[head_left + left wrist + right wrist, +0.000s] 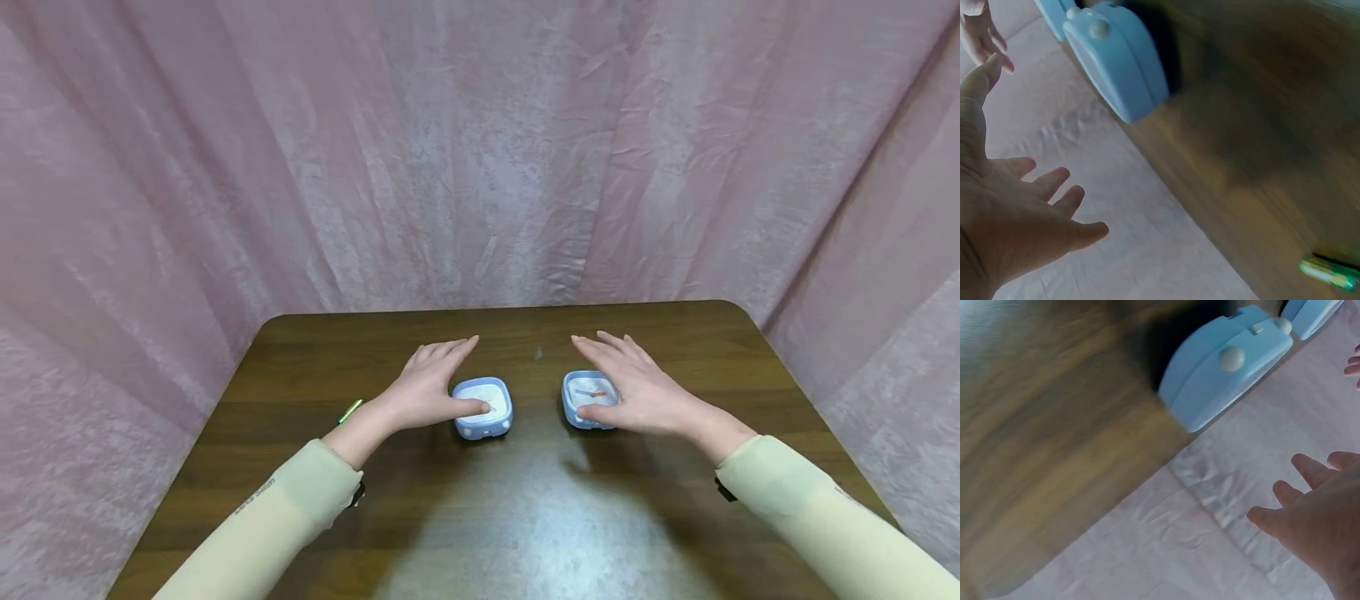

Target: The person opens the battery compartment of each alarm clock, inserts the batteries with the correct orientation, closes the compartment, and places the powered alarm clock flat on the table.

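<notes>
Two light-blue, square alarm clocks with rounded corners lie face up on the brown table. In the head view, my left hand (pixel 431 390) is spread beside the left clock (pixel 480 392), and its thumb overlaps the white face. The left wrist view shows that clock (pixel 1119 65) apart from the hand's fingers. My right hand (pixel 637 387) is stretched out over the right clock (pixel 573 400), partly covering it; an orange pointer shows on its face. In the right wrist view, a gap separates the straight fingers (pixel 1272 519) from the clock (pixel 1216 375). Both hands hold nothing.
A green battery (pixel 1329 273) lies on the table (pixel 525 508), beyond my left wrist in the head view. Pink velvet curtains (pixel 480 150) hang behind the table's far edge and along both sides.
</notes>
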A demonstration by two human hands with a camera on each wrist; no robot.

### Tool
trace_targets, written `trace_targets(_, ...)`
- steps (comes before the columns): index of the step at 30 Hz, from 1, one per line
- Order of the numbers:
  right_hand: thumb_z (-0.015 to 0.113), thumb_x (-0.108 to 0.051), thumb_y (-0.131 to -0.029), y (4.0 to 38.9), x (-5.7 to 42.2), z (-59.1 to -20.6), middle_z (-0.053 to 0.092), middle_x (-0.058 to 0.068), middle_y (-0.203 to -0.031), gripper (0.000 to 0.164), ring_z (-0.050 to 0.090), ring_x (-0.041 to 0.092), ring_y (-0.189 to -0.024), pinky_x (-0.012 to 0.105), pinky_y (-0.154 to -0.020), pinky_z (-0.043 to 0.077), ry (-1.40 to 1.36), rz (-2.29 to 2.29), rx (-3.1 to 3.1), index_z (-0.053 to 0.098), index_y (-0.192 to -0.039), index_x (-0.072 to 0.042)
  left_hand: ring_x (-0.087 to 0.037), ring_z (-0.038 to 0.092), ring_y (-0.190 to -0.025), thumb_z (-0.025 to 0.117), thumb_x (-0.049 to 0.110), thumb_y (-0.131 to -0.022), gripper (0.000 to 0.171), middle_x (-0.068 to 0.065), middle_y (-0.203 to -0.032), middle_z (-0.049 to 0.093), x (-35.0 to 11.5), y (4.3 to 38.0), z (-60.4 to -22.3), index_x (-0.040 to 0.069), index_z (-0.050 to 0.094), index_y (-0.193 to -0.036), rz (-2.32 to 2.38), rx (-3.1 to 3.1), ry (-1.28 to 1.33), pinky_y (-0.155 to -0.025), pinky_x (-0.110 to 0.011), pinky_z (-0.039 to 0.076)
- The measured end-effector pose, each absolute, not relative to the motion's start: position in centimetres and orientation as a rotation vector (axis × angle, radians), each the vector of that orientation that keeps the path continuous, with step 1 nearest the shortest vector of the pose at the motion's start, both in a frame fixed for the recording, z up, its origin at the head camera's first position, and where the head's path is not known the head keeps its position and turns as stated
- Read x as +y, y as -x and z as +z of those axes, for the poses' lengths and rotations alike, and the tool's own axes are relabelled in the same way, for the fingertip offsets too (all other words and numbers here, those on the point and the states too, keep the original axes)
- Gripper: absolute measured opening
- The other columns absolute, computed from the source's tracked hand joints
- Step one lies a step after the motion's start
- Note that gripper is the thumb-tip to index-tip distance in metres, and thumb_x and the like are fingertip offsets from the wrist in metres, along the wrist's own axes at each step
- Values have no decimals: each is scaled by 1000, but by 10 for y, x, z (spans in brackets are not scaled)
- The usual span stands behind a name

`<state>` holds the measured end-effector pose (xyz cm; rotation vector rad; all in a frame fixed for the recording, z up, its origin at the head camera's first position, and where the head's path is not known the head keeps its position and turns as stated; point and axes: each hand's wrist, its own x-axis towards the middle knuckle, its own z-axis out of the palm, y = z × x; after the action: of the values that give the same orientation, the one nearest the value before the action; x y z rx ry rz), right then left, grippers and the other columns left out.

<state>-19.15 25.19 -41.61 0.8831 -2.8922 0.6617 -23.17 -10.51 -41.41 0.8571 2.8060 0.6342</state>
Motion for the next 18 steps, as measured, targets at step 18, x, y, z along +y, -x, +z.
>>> trace_targets(18, 70, -64, -85, 210, 193, -422, 28, 6, -166, 104, 13, 33, -155, 60, -120, 3, -1008, 449, -2967, 17, -166, -24, -39, 13, -153, 72, 72, -81, 104, -8, -168, 24, -156, 216, -431, 27, 27, -164, 530, 2884, -716, -116, -70, 5)
